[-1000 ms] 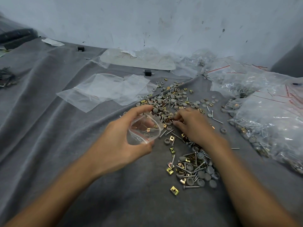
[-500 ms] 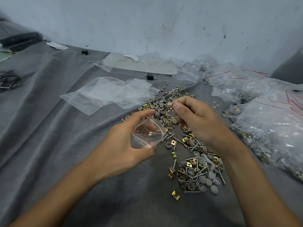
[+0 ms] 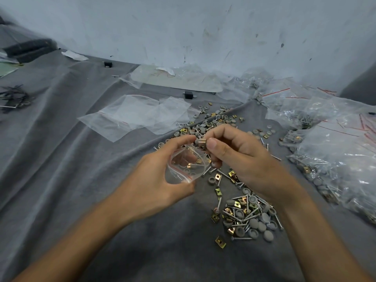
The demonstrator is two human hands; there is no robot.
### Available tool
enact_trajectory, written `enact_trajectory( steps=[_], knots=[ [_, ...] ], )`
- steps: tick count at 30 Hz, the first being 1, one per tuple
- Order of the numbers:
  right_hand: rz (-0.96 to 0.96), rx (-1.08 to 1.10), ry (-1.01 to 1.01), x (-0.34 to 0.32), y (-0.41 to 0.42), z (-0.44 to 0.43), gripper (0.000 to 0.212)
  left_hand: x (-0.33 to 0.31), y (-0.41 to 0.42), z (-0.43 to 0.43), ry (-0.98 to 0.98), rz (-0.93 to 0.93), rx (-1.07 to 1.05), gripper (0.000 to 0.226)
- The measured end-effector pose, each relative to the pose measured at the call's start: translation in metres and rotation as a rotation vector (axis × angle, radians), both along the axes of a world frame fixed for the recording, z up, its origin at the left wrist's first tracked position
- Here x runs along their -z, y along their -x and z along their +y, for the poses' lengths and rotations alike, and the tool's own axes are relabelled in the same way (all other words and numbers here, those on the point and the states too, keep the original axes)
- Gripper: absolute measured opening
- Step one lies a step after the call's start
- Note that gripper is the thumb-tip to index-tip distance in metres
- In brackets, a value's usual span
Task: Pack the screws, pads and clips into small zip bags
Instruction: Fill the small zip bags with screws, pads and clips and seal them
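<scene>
My left hand (image 3: 154,184) holds a small clear zip bag (image 3: 186,164) with a red seal line, its mouth spread open; a brass clip and a grey pad lie inside. My right hand (image 3: 242,157) pinches a few small parts (image 3: 200,141), a grey pad among them, just above the bag's mouth. Loose screws, grey pads and brass clips lie in a near pile (image 3: 247,217) under my right wrist and a far pile (image 3: 213,123) behind both hands.
Empty zip bags (image 3: 134,116) lie flat at centre left on the grey cloth (image 3: 61,159). Filled bags (image 3: 335,151) heap up on the right. A flat plastic sheet (image 3: 177,80) lies by the wall. Dark wire pieces (image 3: 14,97) sit at far left.
My right hand lifted from the far pile with parts pinched in its fingers and came left to the bag's mouth. My left hand kept the bag held open.
</scene>
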State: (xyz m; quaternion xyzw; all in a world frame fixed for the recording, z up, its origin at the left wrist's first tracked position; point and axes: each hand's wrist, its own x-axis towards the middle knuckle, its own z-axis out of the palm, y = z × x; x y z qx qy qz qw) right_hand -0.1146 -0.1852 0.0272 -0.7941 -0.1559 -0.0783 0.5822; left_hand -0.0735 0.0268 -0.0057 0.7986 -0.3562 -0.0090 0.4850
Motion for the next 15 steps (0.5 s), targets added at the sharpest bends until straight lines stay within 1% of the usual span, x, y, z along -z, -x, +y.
enact_trajectory(
  steps=[5,9,10,11,13,15],
  knots=[
    [-0.065,0.053,0.028,-0.002,-0.003,0.0,0.006,0.0,-0.001,0.0,0.009,0.001,0.002,0.074],
    [-0.069,0.215,-0.039,0.003,-0.013,-0.02,0.011,0.0,-0.001,0.0,0.009,-0.005,0.004,0.072],
    [-0.053,0.266,-0.001,0.007,-0.017,-0.026,0.014,0.001,-0.001,0.0,0.009,-0.006,0.003,0.072],
    [-0.032,0.311,0.08,0.012,-0.021,-0.033,0.013,0.001,-0.001,0.0,0.009,-0.007,0.004,0.072],
    [0.027,0.365,0.319,0.026,-0.028,-0.042,0.006,0.001,-0.001,0.0,0.009,-0.008,0.006,0.072],
    [0.089,0.387,0.544,0.038,-0.033,-0.043,0.007,0.001,-0.002,0.0,0.01,-0.004,0.006,0.072]
  ],
)
